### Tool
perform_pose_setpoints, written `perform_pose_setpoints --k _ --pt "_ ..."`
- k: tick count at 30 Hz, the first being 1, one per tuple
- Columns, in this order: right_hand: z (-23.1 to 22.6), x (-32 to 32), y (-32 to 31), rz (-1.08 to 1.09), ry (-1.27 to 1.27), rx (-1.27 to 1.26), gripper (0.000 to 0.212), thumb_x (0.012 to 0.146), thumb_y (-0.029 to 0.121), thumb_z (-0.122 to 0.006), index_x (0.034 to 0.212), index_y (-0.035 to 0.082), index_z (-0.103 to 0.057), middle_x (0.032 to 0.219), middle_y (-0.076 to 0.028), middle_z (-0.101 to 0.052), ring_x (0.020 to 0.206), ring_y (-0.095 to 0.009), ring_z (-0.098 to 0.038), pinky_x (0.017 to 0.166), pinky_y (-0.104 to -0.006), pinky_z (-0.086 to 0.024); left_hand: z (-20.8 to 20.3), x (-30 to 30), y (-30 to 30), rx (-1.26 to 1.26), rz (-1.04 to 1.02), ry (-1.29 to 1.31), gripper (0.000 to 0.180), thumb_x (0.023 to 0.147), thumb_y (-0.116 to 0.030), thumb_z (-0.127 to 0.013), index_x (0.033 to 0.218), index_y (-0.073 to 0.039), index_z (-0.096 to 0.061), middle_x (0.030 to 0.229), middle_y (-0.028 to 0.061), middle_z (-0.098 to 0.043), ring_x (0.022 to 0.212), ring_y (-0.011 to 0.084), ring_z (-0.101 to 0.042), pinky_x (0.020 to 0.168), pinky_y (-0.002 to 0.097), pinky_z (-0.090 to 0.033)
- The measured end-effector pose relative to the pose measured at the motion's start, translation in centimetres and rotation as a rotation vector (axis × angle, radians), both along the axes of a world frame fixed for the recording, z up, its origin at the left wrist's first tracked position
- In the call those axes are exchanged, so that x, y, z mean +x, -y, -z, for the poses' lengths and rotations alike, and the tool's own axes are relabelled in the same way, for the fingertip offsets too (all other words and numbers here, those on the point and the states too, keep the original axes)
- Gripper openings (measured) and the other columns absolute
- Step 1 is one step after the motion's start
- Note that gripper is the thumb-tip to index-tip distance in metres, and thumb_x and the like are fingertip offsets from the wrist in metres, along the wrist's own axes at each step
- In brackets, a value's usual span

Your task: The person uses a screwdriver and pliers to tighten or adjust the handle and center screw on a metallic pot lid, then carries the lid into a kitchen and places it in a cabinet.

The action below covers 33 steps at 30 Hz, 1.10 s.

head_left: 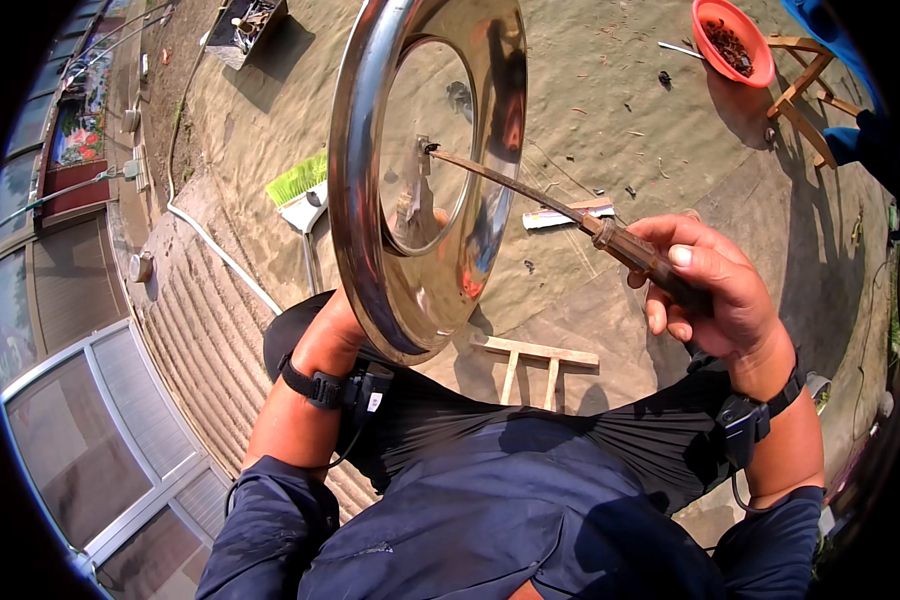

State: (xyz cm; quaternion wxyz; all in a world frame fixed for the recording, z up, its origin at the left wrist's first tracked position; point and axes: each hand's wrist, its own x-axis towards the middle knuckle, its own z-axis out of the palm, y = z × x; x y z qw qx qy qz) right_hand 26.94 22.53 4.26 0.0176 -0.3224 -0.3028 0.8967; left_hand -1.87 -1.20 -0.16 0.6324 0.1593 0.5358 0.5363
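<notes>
My right hand (708, 278) wrapped thumb and fingers around a tool (615, 240), its tip at the centre of the lid (450, 290) to the left. My left hand (344, 316), mostly hidden behind the lid, showed too little to tell its grip. Beyond them lay tan ground (580, 130), a broom (300, 195) left, a red basin (756, 70) right; windows (80, 440) stood far left.

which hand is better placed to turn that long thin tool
Right, most likely: the right hand grips the long tool, its tip near the middle of the shiny ring; the left hand is mostly hidden behind the ring.
</notes>
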Motion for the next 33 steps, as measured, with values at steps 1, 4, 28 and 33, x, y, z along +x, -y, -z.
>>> perform_pose_setpoints --k 1,4,28,33 --pt "0.1 0.3 0.2 -0.044 0.01 -0.011 0.038 0.097 0.021 -0.061 0.128 -0.001 -0.058 0.09 -0.011 -0.067 0.062 -0.016 -0.066 0.045 -0.0225 -0.046 -0.9 0.3 -0.5 0.007 -0.01 -0.014 0.05 0.095 -0.018 -0.073 0.138 -0.008 -0.052 0.13 0.0071 -0.062 0.115 0.019 -0.062 0.101 0.038 -0.052" --pt "0.4 0.5 0.6 -0.101 0.02 -0.017 0.04 0.096 0.017 -0.065 0.132 0.002 -0.056 0.079 -0.008 -0.063 0.058 -0.012 -0.063 0.044 -0.0215 -0.043 -1.2 0.4 -0.7 -0.002 0.002 -0.09 0.051 0.094 -0.019 -0.074 0.138 -0.008 -0.052 0.129 0.0064 -0.062 0.115 0.0189 -0.062 0.1 0.0382 -0.052" --pt "0.2 0.1 2.5 -0.219 0.031 1.589 0.043 0.079 0.0 -0.068 0.121 0.003 -0.066 0.085 -0.012 -0.064 0.071 -0.024 -0.063 0.065 -0.0336 -0.05 -0.6 0.0 -0.1 -0.022 0.167 -0.535 0.074 0.076 -0.024 -0.089 0.138 -0.003 -0.055 0.127 0.0083 -0.065 0.116 0.0177 -0.061 0.101 0.0341 -0.048" --pt "0.7 -0.2 2.3 -0.086 0.024 1.522 0.046 0.075 -0.001 -0.071 0.12 0.004 -0.067 0.085 -0.011 -0.064 0.071 -0.025 -0.062 0.065 -0.0321 -0.049 -1.9 1.0 -0.8 -0.025 -0.005 -0.099 0.054 0.093 -0.022 -0.075 0.14 -0.006 -0.053 0.126 0.0045 -0.063 0.112 0.0156 -0.061 0.098 0.033 -0.051"
